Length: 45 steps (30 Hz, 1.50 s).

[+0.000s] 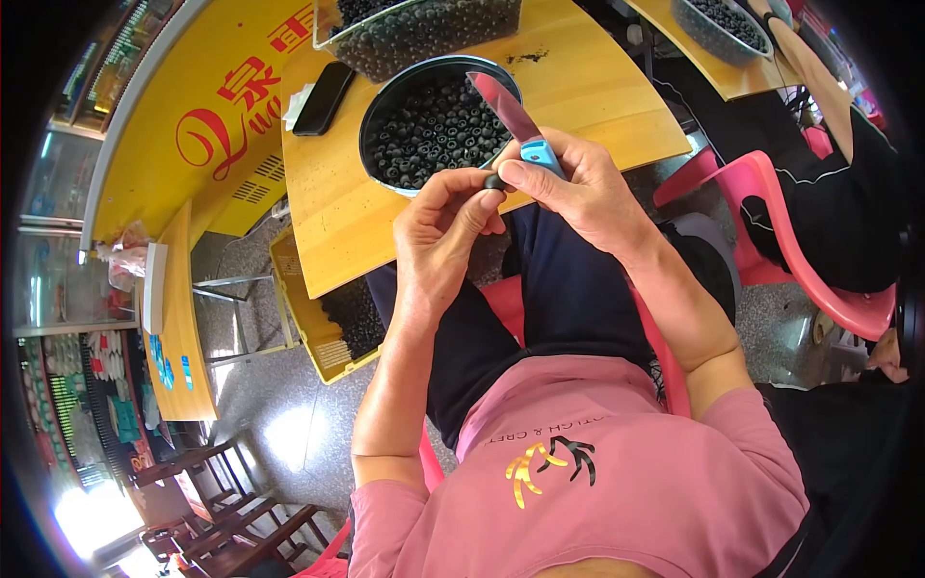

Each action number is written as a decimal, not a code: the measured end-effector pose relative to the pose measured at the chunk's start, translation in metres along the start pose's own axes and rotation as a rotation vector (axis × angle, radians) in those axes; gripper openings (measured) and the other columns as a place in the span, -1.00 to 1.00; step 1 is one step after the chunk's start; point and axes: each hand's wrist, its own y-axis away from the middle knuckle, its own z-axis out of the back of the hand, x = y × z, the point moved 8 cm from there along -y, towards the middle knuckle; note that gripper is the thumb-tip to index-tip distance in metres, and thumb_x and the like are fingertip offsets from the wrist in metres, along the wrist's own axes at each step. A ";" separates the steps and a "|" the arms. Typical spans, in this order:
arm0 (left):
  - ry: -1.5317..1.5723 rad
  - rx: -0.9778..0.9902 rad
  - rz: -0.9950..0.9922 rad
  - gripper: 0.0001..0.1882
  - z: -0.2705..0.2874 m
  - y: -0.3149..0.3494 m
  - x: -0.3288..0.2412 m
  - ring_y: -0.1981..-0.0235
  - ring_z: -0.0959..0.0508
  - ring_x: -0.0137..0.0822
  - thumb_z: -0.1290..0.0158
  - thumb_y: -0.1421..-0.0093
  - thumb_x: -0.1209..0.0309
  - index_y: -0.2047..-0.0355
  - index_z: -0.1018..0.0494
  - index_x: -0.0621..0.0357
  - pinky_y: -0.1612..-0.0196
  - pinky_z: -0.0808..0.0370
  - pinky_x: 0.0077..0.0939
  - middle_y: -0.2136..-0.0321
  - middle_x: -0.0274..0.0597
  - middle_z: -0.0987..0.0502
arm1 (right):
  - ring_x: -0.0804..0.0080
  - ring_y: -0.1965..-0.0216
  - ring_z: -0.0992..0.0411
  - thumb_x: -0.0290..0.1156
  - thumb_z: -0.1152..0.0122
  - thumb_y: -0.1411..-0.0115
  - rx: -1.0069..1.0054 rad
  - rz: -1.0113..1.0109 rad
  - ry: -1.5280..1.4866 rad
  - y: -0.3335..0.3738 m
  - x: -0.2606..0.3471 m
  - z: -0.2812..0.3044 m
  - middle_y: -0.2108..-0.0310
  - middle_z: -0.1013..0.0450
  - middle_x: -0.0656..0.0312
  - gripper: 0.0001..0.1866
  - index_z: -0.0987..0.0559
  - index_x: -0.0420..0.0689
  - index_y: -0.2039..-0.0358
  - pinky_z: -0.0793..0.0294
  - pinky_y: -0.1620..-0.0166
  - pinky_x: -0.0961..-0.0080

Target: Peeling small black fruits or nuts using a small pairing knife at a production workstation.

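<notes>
My left hand (pixel 443 226) pinches a small, dark, round piece (pixel 495 182), like a nut or berry; its exact kind I cannot tell. In my right hand (pixel 583 193) is a small knife with a light blue handle (pixel 541 154). Its reddish blade (pixel 504 104) points up and to the left, over the bowl's edge. My right thumb rests against the dark piece. Just beyond both hands, a round bowl (pixel 438 62) holds many similar dark pieces (pixel 424 125), several showing pale rings.
A clear plastic tub (pixel 424 43) of dark pieces stands behind the bowl on the wooden table (pixel 597 106). A black phone (pixel 325 99) lies left. Below is a yellow crate (pixel 332 364) with dark pieces. To the right are a pink chair (pixel 771 212) and another person's arm (pixel 814 82).
</notes>
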 end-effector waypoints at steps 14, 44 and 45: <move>0.079 0.000 -0.062 -0.81 0.005 0.002 -0.001 0.43 -0.48 -0.55 -0.13 -0.26 0.52 0.12 -0.51 0.30 0.31 -0.44 -0.70 0.33 -0.28 -0.55 | 0.67 0.39 -0.40 -0.32 -0.20 -0.29 -0.050 0.112 0.087 0.002 0.004 0.001 0.39 -0.49 0.33 -0.78 -0.56 -0.23 0.20 -0.41 0.31 0.68; 0.209 -0.022 -0.220 -0.81 0.007 0.011 -0.023 0.47 -0.43 -0.44 -0.07 -0.28 0.51 0.11 -0.50 0.29 0.39 -0.37 -0.63 0.41 -0.20 -0.50 | 0.29 0.38 -0.53 -0.32 -0.19 -0.27 -0.257 0.427 0.852 0.006 0.028 0.004 0.39 -0.52 0.13 -0.75 -0.58 -0.26 0.19 -0.47 0.34 0.50; 0.211 -0.019 -0.220 -0.81 0.006 0.011 -0.020 0.47 -0.43 -0.44 -0.07 -0.28 0.51 0.11 -0.50 0.29 0.39 -0.37 -0.63 0.41 -0.20 -0.50 | 0.43 0.37 -0.53 -0.27 -0.18 -0.30 -0.222 0.415 0.690 0.007 0.032 0.003 0.38 -0.54 0.18 -0.71 -0.58 -0.28 0.20 -0.47 0.31 0.55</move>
